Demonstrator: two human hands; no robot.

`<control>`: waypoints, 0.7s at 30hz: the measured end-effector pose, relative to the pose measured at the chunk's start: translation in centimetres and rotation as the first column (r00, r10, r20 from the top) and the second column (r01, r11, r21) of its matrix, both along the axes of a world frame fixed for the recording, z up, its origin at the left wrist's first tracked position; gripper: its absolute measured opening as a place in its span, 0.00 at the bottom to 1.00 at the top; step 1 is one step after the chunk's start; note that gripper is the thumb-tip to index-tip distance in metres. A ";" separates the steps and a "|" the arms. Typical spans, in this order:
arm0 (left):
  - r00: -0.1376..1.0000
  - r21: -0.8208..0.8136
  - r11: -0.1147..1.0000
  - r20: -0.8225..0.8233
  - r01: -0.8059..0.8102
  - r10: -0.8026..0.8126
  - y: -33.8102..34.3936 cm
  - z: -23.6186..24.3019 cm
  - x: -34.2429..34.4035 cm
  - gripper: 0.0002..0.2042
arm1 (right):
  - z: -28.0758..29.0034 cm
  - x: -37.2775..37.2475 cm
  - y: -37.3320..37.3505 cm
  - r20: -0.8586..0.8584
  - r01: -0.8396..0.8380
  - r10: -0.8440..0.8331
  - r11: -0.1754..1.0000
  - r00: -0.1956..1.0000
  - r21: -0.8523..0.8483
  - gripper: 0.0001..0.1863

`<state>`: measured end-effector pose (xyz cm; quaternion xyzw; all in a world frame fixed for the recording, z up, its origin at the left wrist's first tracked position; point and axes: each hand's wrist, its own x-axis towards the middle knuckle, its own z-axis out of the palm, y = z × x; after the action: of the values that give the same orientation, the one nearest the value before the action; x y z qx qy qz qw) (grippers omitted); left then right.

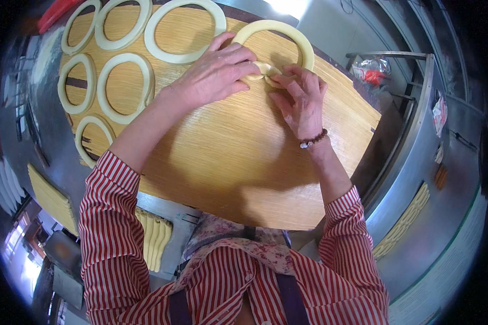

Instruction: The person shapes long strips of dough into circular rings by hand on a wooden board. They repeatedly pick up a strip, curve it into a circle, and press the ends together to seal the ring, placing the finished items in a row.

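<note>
On a wooden board, a pale yellow dough ring lies at the far middle, with its two ends meeting at the near side. My left hand has its fingers bent over the left end, gripping it. My right hand, with a bead bracelet at the wrist, pinches the right end between its fingers. The fingers partly hide the join. Several paler dough rings lie on the left and back of the board.
Stacked pale dough strips and a yellow slab stack lie at the lower left. On the right are a metal frame, a plastic bag with red contents and more dough strips. A red object sits at the top left.
</note>
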<state>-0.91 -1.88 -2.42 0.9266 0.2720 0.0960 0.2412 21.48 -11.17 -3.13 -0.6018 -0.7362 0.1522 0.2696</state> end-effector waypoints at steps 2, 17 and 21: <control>0.999 -0.012 1.000 -0.048 -0.014 0.013 0.1 0.1 0.5 0.11 | -0.7 0.1 0.3 -0.004 0.001 -0.001 1.000 1.000 0.021 0.17; 0.971 0.001 0.991 0.201 -0.135 0.132 -0.5 -1.9 1.9 0.06 | -0.6 -1.4 1.3 -0.085 0.053 -0.053 0.999 0.995 -0.001 0.12; 0.963 0.001 0.990 0.230 -0.141 0.137 -0.7 -1.7 2.0 0.05 | -0.2 -1.9 1.3 -0.054 0.046 -0.048 0.998 0.997 -0.032 0.12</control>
<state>1.05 -2.54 -4.10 0.8900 0.3059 0.2214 0.2556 19.56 -9.83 -3.36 -0.6185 -0.7118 0.1735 0.2840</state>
